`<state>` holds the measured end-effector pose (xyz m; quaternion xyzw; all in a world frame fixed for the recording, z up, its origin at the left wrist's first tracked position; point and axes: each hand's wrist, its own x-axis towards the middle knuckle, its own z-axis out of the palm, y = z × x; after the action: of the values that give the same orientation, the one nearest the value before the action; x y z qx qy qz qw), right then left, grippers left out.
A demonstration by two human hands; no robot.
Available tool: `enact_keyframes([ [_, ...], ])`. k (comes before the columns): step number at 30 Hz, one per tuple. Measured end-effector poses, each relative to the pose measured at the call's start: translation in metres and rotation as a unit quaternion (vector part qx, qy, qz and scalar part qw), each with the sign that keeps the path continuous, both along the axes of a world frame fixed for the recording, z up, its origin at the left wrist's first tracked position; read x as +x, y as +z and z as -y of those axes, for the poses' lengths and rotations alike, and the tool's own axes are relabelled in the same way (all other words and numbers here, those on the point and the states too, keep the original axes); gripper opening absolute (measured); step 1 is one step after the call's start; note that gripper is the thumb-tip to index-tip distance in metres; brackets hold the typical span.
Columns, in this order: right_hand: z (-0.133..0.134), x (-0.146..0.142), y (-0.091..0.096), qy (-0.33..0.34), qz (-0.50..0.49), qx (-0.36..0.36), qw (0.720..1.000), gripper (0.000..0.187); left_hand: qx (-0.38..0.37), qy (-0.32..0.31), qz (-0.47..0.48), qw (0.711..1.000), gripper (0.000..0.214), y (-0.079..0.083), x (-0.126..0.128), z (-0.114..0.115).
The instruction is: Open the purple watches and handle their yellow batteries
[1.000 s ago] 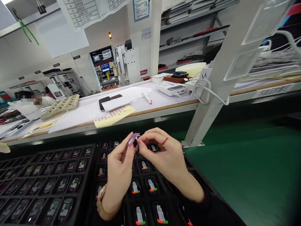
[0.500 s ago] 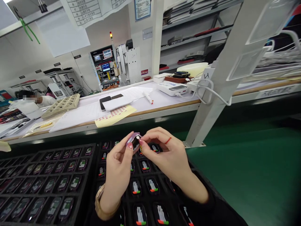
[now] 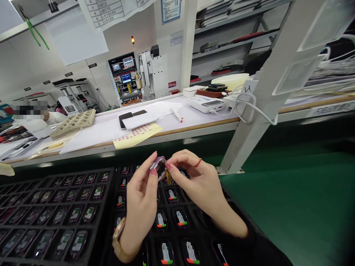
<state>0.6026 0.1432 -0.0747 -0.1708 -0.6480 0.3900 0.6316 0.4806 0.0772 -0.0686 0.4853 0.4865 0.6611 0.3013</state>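
Note:
A small purple watch case (image 3: 159, 165), its dark inside showing, is up in front of me, tilted. My left hand (image 3: 142, 201) grips it by the edge between thumb and fingers. At its right side, the thumb and index finger of my right hand (image 3: 197, 181) are pinched together, touching the case's rim; what lies between the fingertips is too small to make out. A narrow yellow strip (image 3: 168, 177) hangs just below those fingertips. Under my hands is a black tray (image 3: 173, 231) whose compartments hold watch faces with red and green marks.
Another black tray (image 3: 93, 207) at the left holds rows of purple-edged watch units. Beyond stands a workbench (image 3: 177, 127) with papers, a dark phone (image 3: 124, 120), a marker (image 3: 176, 114) and a white device (image 3: 206, 104). A slanted post (image 3: 244, 122) rises at right. A person (image 3: 52, 117) sits far left.
The case has tilted slightly in my left hand. A white spot seen by my right fingertips no longer shows, and more of the yellow strip is visible. The view has shifted slightly.

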Motion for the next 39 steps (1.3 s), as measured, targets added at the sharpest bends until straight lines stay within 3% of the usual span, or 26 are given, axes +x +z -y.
enact_keyframes([
  [13,0.001,-0.001,0.0,-0.053,0.074,0.168,0.982,0.019,-0.017,-0.027,0.103,0.994,0.018,0.004,-0.004,-0.009],
  [34,0.0,0.0,0.0,-0.058,0.073,0.18,0.979,0.02,-0.005,-0.042,0.076,0.996,0.015,0.004,-0.007,-0.006],
  [39,-0.002,0.0,-0.003,-0.072,0.061,0.182,0.979,0.019,-0.017,-0.076,0.045,0.996,0.021,0.007,-0.008,-0.002],
])
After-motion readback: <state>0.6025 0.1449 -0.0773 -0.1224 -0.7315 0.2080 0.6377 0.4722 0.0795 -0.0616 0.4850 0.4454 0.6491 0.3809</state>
